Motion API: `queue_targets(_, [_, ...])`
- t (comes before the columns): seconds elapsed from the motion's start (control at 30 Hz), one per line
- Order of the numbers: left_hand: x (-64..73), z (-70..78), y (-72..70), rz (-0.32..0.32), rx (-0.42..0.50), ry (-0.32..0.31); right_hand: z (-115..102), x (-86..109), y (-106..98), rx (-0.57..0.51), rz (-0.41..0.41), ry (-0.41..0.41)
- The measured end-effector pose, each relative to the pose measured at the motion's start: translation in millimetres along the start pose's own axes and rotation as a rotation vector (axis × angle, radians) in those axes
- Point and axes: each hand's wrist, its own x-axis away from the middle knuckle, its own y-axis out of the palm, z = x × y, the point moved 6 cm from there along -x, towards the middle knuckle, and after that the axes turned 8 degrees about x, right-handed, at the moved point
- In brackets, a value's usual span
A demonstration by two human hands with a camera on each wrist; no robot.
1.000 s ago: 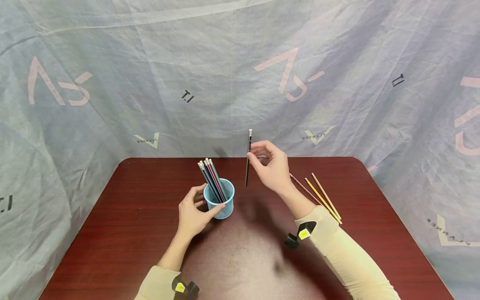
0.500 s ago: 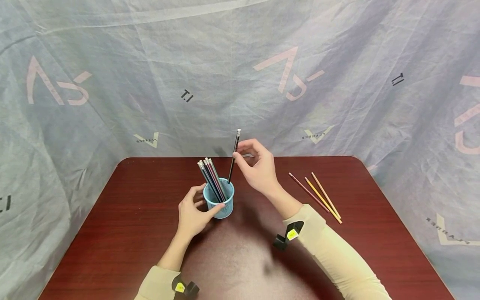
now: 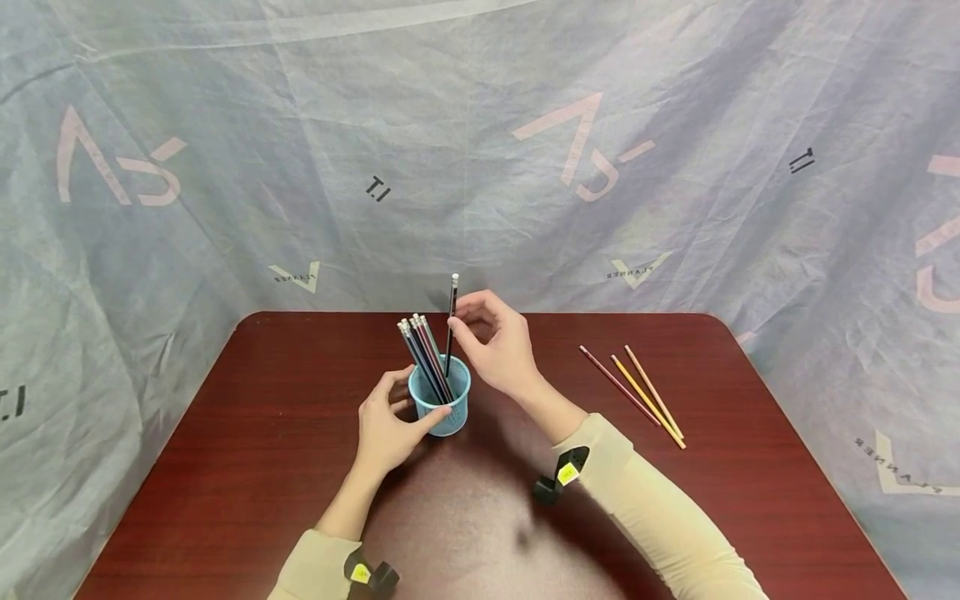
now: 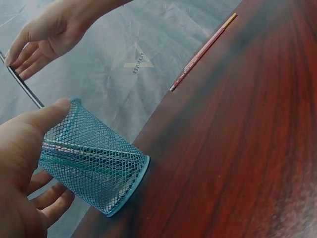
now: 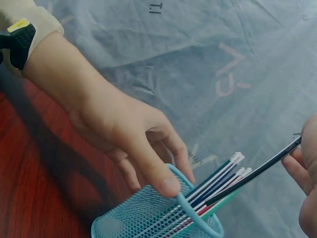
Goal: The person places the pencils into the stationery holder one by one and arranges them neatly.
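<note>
A light-blue mesh pencil cup stands on the table, and my left hand grips it from the left with the thumb at the near rim. Several pencils with white eraser ends lean leftward in the cup. My right hand pinches a black pencil near its upper part, eraser end up. The black pencil's lower end is inside the cup's mouth, as the right wrist view also shows, where this pencil crosses the rim beside the others.
To the right on the dark red wooden table lie a dark red pencil, a yellow pencil and a tan pencil. A grey printed cloth hangs behind the table and along its sides.
My right hand has carried the black pencil leftward from beside the cup, then lowered its bottom end into it. The left hand has stayed on the cup.
</note>
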Motion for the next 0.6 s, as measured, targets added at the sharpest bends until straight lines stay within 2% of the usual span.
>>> queue_targets(0.3, [-1.1, -2.1, 0.4, -0.011, -0.041, -0.008, 6.8, 3.5, 15.0, 0.054, -0.074, 0.024])
queue_targets(0.6, [-0.9, -2.6, 0.0, -0.025, -0.04, -0.023, 19.5, 9.7, 34.5, 0.218, -0.17, 0.058])
